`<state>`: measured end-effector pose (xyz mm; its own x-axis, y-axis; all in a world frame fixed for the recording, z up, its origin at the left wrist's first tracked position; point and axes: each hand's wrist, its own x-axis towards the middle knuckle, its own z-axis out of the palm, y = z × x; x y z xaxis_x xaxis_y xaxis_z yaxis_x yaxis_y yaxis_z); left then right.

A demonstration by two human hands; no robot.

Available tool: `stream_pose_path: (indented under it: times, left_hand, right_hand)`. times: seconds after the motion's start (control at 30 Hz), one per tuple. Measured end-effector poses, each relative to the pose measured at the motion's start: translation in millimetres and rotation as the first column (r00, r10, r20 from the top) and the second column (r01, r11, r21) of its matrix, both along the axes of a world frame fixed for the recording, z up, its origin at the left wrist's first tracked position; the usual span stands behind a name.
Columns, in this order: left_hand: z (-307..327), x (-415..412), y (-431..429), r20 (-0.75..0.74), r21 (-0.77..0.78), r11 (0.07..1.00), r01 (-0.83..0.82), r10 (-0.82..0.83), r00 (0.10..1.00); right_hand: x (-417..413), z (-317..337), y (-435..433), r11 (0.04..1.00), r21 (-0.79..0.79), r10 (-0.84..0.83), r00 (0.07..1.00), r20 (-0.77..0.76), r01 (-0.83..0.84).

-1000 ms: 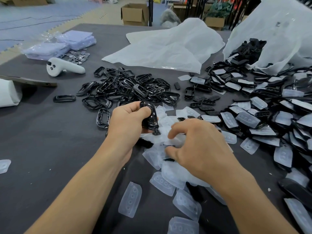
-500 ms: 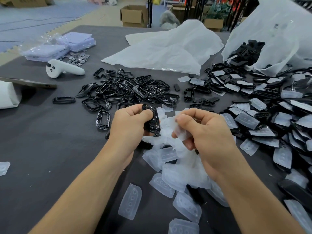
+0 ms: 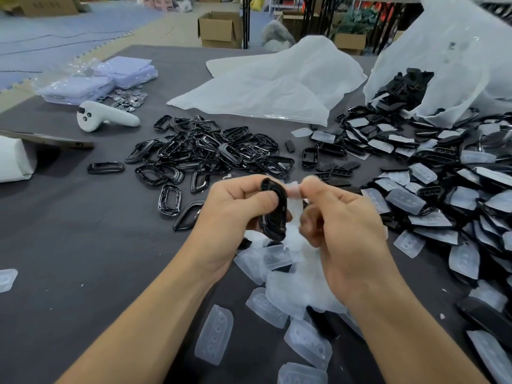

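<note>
- Holding a black frame [image 3: 273, 210] upright above the desk [image 3: 83, 245], my left grip [image 3: 235, 209] is curled round it, thumb across its side.
- My right grip [image 3: 346, 217] pinches a clear rubber pad [image 3: 294, 191] just beside the frame's upper edge.
- Loose clear pads [image 3: 277, 259] lie directly below; a heap of black frames [image 3: 210, 151] sits behind.

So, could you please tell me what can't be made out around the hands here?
Head view only.
Clear pad: mostly covered by the right hand, whose fingertips are motion-blurred.
Black frame: its left side sits behind the left hand's thumb; whether the pad is seated in it is unclear.
White bag: cut off by the right edge.
Small metal pieces: too small to identify.
</note>
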<state>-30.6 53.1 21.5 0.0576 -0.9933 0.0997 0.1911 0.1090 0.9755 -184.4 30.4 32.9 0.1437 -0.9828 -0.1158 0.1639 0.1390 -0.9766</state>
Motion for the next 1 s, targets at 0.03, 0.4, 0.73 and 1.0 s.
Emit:
stream_pose_path:
  times: [0.03, 0.4, 0.73, 1.0]
  left_hand:
    - [1, 2, 0, -0.023, 0.009, 1.000, -0.005, 0.005, 1.000]
    - [6, 7, 1, -0.226, 0.013, 0.985, 0.170, -0.163, 0.960]
    - [-2, 3, -3, -0.017, 0.204, 0.977, -0.064, 0.069, 0.997]
    - [-5, -4, -1, 0.028, 0.221, 0.974, -0.038, 0.033, 0.999]
  right_hand:
    - [0, 1, 0, 0.997, 0.065, 0.025, 0.997, 0.067, -0.030]
    - [-5, 4, 0, 0.927, 0.026, 0.365, 0.917, 0.161, -0.373]
    - [-14, 5, -7, 0.995, -0.034, 0.091, 0.995, 0.046, -0.090]
    - [-4, -4, -4, 0.988, -0.074, 0.128, 0.990, -0.059, -0.132]
